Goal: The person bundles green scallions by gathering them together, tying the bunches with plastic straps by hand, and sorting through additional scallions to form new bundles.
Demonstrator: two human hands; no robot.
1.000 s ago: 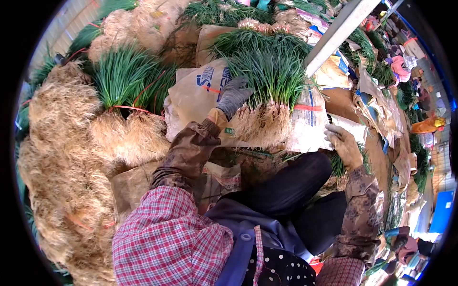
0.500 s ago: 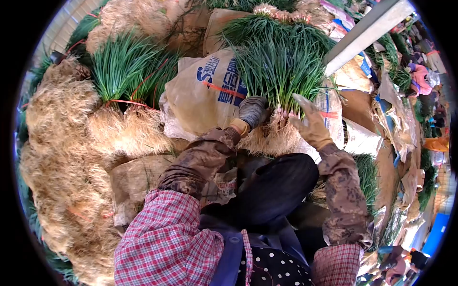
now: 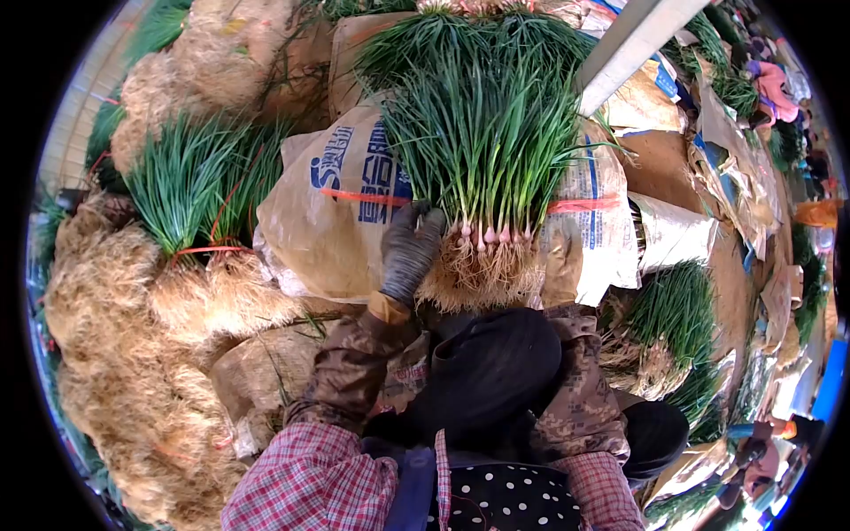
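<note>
A wide bunch of green onions [image 3: 482, 150] lies on a printed sack [image 3: 310, 203], leaves pointing away from me, pale bulbs and roots toward me. At the bunch's left edge, beside the bulbs, rests my left hand [image 3: 412, 252] in a grey glove, fingers extended and slightly apart. My right hand [image 3: 560, 265], in a tan glove, is low at the right side of the roots; it blends with the sack, so its fingers are hard to make out. A red band [image 3: 580, 204] crosses the sack and passes to the bunch.
Tied green onions [image 3: 199, 190] lie at the left beside a large heap of dry roots [image 3: 133, 354]. A metal post [image 3: 637, 49] slants across the upper right. More onions [image 3: 668, 319] lie right of my knee. People [image 3: 773, 88] are at the far right.
The view has shifted. My left hand has moved off the bulbs to the bunch's left edge; my right hand has come down and nearer to me. More bulbs show across the bunch.
</note>
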